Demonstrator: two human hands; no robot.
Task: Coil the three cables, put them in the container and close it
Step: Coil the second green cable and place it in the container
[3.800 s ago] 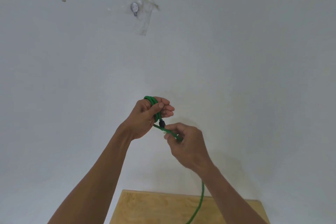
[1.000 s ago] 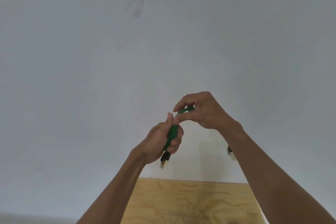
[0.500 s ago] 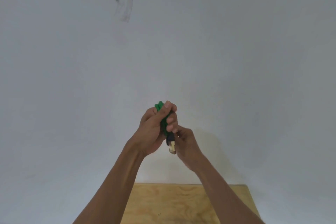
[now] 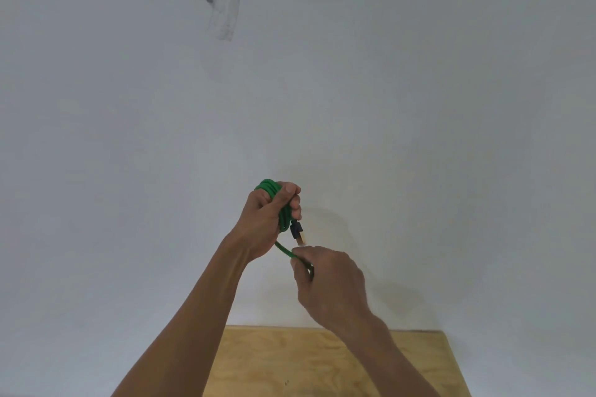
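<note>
Right hand [image 4: 325, 284] lower, pinching green cable [image 4: 280, 203]

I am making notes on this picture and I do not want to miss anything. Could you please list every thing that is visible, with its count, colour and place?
cable: one, green, coiled in the left hand; a short stretch runs down to the right hand
plug: one, black with a gold tip, hangs from the coil below the left fingers
board: one, light wood, bottom centre, under the forearms
wall: one, white, fills the background
tape: one patch, clear, top of wall, beside a small grey round mark
left hand: one, grips the coil, thumb over it
right hand: one, pinches the cable's loose end, lower and nearer the camera
</note>
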